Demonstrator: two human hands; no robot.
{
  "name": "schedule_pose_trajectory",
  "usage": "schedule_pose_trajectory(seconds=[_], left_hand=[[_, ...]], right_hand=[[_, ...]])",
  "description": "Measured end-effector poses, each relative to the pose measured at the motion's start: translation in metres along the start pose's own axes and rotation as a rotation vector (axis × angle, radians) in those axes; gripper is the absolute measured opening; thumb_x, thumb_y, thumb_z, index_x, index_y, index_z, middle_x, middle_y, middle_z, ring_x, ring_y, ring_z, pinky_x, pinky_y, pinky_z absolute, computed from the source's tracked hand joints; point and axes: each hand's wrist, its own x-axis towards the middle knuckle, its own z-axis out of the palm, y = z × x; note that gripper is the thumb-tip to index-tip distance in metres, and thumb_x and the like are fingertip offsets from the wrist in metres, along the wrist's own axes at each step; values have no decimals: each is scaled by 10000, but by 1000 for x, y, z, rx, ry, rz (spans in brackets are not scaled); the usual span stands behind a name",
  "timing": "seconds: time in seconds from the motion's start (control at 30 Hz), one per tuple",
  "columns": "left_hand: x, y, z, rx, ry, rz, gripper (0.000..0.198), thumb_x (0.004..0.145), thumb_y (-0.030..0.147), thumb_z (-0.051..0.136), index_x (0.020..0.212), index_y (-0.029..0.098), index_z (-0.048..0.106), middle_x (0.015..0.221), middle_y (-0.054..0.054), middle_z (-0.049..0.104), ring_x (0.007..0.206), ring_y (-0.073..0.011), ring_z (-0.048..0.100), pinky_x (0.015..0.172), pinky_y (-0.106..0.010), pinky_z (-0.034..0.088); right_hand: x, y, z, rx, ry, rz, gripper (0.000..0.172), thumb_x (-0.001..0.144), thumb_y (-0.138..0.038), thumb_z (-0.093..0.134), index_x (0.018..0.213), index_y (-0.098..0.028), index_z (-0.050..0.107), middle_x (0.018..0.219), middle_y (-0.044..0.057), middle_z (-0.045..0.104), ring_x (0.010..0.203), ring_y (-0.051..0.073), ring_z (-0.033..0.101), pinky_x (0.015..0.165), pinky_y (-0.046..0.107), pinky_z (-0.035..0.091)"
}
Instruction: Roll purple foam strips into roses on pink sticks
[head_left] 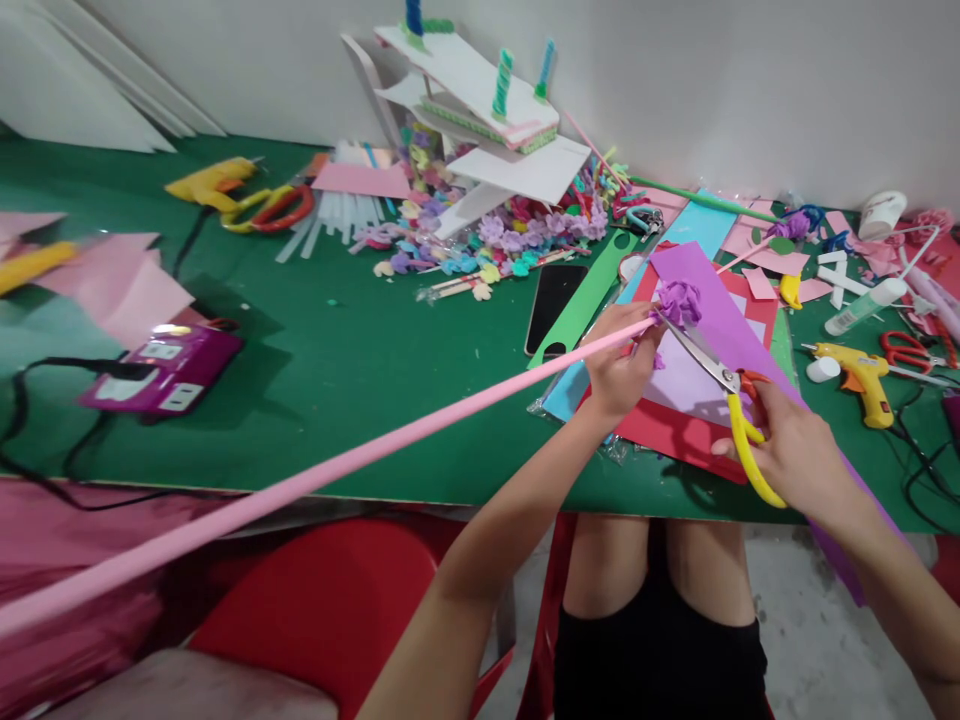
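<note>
My left hand is closed round the end of a long pink stick, just below a crumpled purple paper flower. The stick slants down to the lower left, out of view. In my right hand is a pair of scissors with yellow and red handles. Their blades point up and left, with the tips at the base of the flower by my left fingers. Whether the blades touch the paper I cannot tell. Beneath both hands lie sheets of purple paper and red paper.
A yellow glue gun and red-handled scissors lie at right. Behind are a phone, many small colourful flowers and a white tiered model. At left are a purple power strip and another glue gun.
</note>
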Motion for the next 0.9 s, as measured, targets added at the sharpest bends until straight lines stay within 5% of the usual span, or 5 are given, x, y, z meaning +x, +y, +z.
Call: schedule_pose_trajectory(seconds=[0.17, 0.37, 0.9], left_hand=[[-3, -1, 1, 63, 20, 36, 163, 875, 211, 594, 945, 245, 737, 857, -30, 749, 708, -142, 648, 649, -287, 513], [-6, -2, 1, 118, 27, 3, 211, 879, 188, 599, 1008, 284, 735, 837, -22, 754, 812, -171, 685, 805, -342, 544], [-3, -4, 1, 204, 5, 179, 338, 928, 217, 537, 1246, 296, 618, 977, -42, 758, 804, -164, 663, 808, -332, 532]], right_hand=[[0, -8, -4, -201, -1, 28, 663, 869, -678, 385, 1173, -105, 523, 805, 143, 720, 701, 344, 708, 545, 344, 414], [4, -21, -10, -351, -35, 43, 607, 897, -630, 397, 1130, -87, 536, 787, 147, 720, 646, 297, 703, 503, 307, 342], [7, -14, -18, -400, -51, -12, 459, 913, -507, 433, 1072, -107, 592, 707, 119, 724, 629, 294, 702, 506, 299, 322]])
